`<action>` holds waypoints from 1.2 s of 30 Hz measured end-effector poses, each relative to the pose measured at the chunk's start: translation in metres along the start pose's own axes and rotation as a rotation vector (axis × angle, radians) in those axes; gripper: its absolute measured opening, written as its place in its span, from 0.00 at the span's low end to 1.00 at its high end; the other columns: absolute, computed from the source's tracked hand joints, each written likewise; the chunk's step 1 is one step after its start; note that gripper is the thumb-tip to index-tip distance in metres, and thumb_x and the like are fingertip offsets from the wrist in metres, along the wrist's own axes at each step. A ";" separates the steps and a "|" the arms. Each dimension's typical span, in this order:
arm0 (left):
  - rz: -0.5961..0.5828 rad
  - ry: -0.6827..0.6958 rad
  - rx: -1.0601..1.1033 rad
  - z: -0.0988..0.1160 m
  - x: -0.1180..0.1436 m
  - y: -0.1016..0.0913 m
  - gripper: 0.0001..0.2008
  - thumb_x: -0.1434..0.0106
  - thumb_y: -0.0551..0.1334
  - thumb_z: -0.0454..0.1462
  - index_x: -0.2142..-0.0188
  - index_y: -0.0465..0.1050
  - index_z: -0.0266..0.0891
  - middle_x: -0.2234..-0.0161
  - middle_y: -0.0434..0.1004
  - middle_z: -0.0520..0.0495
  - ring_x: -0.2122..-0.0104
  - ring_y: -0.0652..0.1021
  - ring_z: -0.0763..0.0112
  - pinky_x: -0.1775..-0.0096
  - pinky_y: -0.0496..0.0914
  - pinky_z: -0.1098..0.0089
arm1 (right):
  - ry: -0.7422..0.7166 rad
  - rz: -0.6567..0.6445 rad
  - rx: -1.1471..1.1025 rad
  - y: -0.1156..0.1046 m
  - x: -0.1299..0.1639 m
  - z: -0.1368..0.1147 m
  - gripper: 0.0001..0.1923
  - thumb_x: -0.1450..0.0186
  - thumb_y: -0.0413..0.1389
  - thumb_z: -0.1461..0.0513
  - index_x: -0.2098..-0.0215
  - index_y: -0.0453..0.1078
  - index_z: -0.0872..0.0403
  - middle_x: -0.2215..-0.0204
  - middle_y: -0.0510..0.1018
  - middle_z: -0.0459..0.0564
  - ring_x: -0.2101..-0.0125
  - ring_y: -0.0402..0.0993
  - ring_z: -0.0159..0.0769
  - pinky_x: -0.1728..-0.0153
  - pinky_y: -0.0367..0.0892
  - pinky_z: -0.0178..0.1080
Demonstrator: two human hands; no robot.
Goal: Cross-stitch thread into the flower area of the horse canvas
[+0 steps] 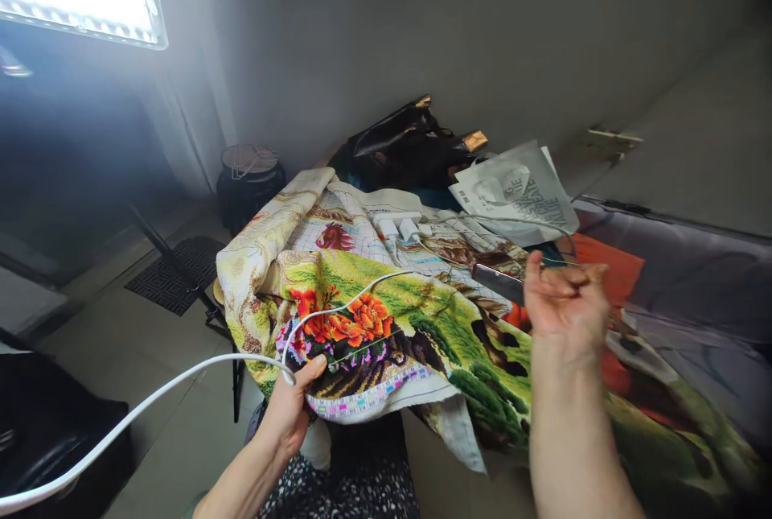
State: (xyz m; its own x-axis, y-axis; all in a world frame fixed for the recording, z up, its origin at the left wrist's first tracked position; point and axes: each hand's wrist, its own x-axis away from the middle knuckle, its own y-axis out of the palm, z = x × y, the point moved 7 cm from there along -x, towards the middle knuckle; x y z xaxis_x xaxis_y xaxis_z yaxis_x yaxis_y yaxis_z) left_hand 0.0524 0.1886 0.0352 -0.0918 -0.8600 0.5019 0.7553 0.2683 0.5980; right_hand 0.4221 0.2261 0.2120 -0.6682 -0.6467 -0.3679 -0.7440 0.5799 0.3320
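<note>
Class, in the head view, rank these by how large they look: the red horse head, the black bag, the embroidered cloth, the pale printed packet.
1. Embroidered cloth, clearly largest.
2. Black bag and pale printed packet: too alike to rank.
3. Red horse head, smallest.

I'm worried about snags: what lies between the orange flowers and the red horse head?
A white cable crossing the green patterned cloth, as the head view shows.

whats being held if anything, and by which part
The left hand grips the stitched cloth by its near edge, thumb on top. Whether the right hand holds anything cannot be told.
</note>
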 end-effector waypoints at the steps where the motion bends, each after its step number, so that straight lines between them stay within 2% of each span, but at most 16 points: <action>1: -0.007 -0.003 0.007 0.000 0.000 0.001 0.34 0.55 0.71 0.35 0.47 0.67 0.40 0.62 0.82 0.44 0.62 0.80 0.57 0.55 0.71 0.59 | 0.005 0.027 -0.047 -0.007 -0.005 -0.001 0.23 0.36 0.54 0.56 0.86 0.51 0.51 0.87 0.52 0.33 0.88 0.46 0.19 0.62 0.67 0.37; 3: -0.021 -0.008 0.022 0.000 0.001 0.002 0.34 0.55 0.71 0.35 0.47 0.67 0.40 0.62 0.82 0.43 0.62 0.80 0.56 0.55 0.71 0.58 | 0.035 0.066 -0.146 -0.016 -0.009 0.002 0.21 0.38 0.57 0.57 0.85 0.55 0.51 0.87 0.56 0.34 0.87 0.48 0.20 0.62 0.66 0.39; 5: -0.022 -0.007 0.031 0.000 0.002 0.003 0.34 0.54 0.71 0.35 0.46 0.66 0.40 0.61 0.82 0.43 0.62 0.80 0.57 0.54 0.71 0.58 | 0.058 0.043 -0.124 -0.014 -0.003 0.007 0.16 0.40 0.59 0.57 0.82 0.61 0.50 0.87 0.58 0.34 0.87 0.50 0.21 0.62 0.67 0.39; 7: -0.013 -0.004 0.027 0.000 0.003 0.003 0.33 0.53 0.70 0.34 0.46 0.66 0.40 0.61 0.82 0.44 0.62 0.80 0.58 0.54 0.71 0.59 | 0.088 0.012 -0.084 -0.004 0.019 0.015 0.10 0.42 0.62 0.59 0.78 0.67 0.52 0.88 0.57 0.35 0.87 0.51 0.23 0.69 0.68 0.36; 9: -0.006 0.001 0.019 0.001 0.003 0.003 0.32 0.52 0.70 0.34 0.46 0.66 0.41 0.61 0.82 0.44 0.61 0.80 0.58 0.55 0.71 0.59 | 0.166 -0.059 -0.007 0.014 0.058 0.028 0.08 0.44 0.63 0.59 0.73 0.70 0.55 0.89 0.57 0.35 0.87 0.51 0.23 0.79 0.65 0.32; 11: 0.001 0.006 0.018 0.002 0.004 0.003 0.32 0.52 0.70 0.34 0.47 0.66 0.40 0.61 0.81 0.44 0.62 0.80 0.58 0.55 0.71 0.59 | 0.373 -0.272 0.123 0.043 0.112 0.050 0.12 0.42 0.61 0.55 0.69 0.70 0.55 0.88 0.59 0.36 0.87 0.55 0.24 0.85 0.58 0.29; 14: -0.005 0.007 0.014 0.002 0.004 0.003 0.30 0.53 0.70 0.34 0.49 0.68 0.39 0.63 0.81 0.44 0.64 0.80 0.59 0.58 0.72 0.60 | 0.634 -0.680 0.261 0.084 0.203 0.077 0.15 0.36 0.53 0.53 0.67 0.70 0.57 0.86 0.64 0.39 0.87 0.59 0.25 0.85 0.56 0.28; 15: -0.010 0.005 0.007 0.002 0.004 0.003 0.29 0.54 0.70 0.35 0.50 0.69 0.38 0.64 0.81 0.44 0.66 0.80 0.60 0.60 0.72 0.61 | 0.660 -0.752 0.296 0.092 0.226 0.082 0.15 0.36 0.51 0.54 0.66 0.71 0.57 0.86 0.64 0.39 0.86 0.59 0.25 0.85 0.56 0.28; 17: -0.011 0.004 -0.011 0.002 0.003 0.002 0.27 0.54 0.71 0.35 0.53 0.71 0.36 0.68 0.81 0.46 0.70 0.79 0.63 0.64 0.72 0.63 | 0.646 -0.814 0.389 0.101 0.253 0.090 0.14 0.36 0.50 0.56 0.64 0.71 0.57 0.84 0.66 0.40 0.86 0.59 0.25 0.84 0.57 0.28; 22: 0.008 0.015 -0.028 0.003 0.002 -0.001 0.20 0.56 0.71 0.35 0.61 0.74 0.36 0.73 0.79 0.50 0.76 0.76 0.70 0.68 0.71 0.68 | 0.589 -0.766 0.485 0.106 0.265 0.100 0.13 0.36 0.50 0.57 0.63 0.72 0.58 0.83 0.70 0.43 0.87 0.60 0.25 0.84 0.56 0.29; 31: -0.008 0.026 -0.037 0.004 0.003 0.002 0.22 0.55 0.71 0.35 0.58 0.73 0.36 0.74 0.78 0.50 0.77 0.75 0.69 0.66 0.72 0.65 | 0.530 -0.785 0.541 0.111 0.258 0.093 0.12 0.36 0.50 0.59 0.68 0.73 0.56 0.85 0.68 0.42 0.88 0.58 0.25 0.86 0.54 0.29; 36: -0.001 0.020 -0.041 0.003 0.003 0.000 0.23 0.54 0.70 0.35 0.56 0.73 0.36 0.74 0.78 0.50 0.77 0.75 0.70 0.65 0.72 0.65 | 0.499 -0.806 0.592 0.114 0.255 0.090 0.13 0.36 0.49 0.61 0.74 0.72 0.56 0.86 0.68 0.42 0.89 0.59 0.25 0.86 0.54 0.29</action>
State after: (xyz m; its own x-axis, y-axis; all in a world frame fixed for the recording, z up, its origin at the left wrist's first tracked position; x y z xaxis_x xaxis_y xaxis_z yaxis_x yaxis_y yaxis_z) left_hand 0.0500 0.1870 0.0388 -0.0799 -0.8691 0.4881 0.7814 0.2494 0.5720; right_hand 0.1670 0.1722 0.0779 -0.0132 -0.9894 0.1444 -0.9316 -0.0403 -0.3611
